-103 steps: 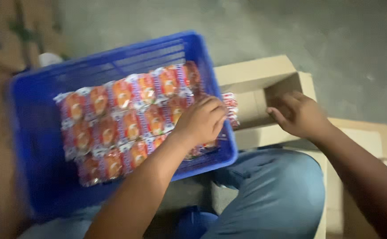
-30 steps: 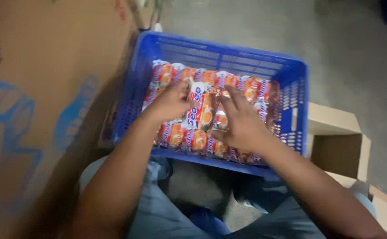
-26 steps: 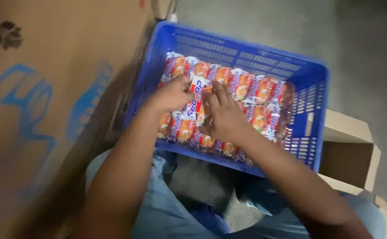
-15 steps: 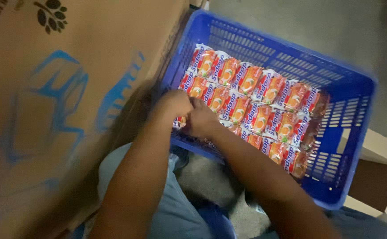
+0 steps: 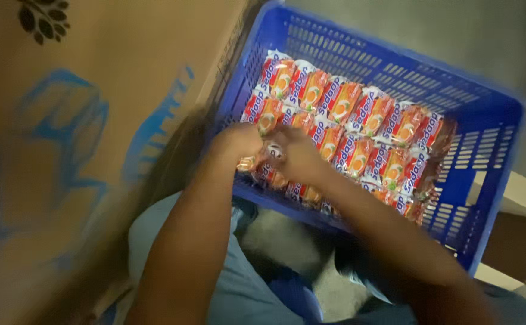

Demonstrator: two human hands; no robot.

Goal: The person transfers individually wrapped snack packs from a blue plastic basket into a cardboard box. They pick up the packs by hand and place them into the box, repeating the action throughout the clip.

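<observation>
At centre frame the left hand (image 5: 239, 144) and right hand (image 5: 296, 153) meet over the near-left corner of the blue crate (image 5: 485, 180), fingers seemingly curled around one orange snack packet (image 5: 263, 162), though blur hides the grip, beside the packet rows (image 5: 359, 129) and cardboard box (image 5: 64, 150) at left.

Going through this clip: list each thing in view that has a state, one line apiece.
Blue crate: tilted, holds rows of packets.
Orange packets: sealed, packed flat in rows.
Left hand: closed on a packet at the crate's near corner.
Right hand: gripping packets beside the left hand.
Small carton: open.
Large printed carton: beside the crate.
</observation>
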